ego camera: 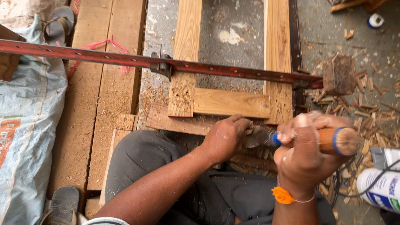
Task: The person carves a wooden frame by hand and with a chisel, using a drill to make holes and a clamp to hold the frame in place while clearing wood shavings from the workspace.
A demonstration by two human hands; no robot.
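Gripping the chisel (pixel 266 137) by its wooden handle, the right hand (pixel 306 154) drives it at the clamped wooden frame (pixel 231 102) while the left hand (pixel 227 137) closes its fingers around the blade, steadying the cut.

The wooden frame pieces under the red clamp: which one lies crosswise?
The short rail nearest the left hand lies crosswise, joining the two long stiles, which run away from the person.

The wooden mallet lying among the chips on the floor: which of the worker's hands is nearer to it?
Right. The right hand grips the chisel handle just below the mallet; the left hand, on the blade, is farther off to the left.
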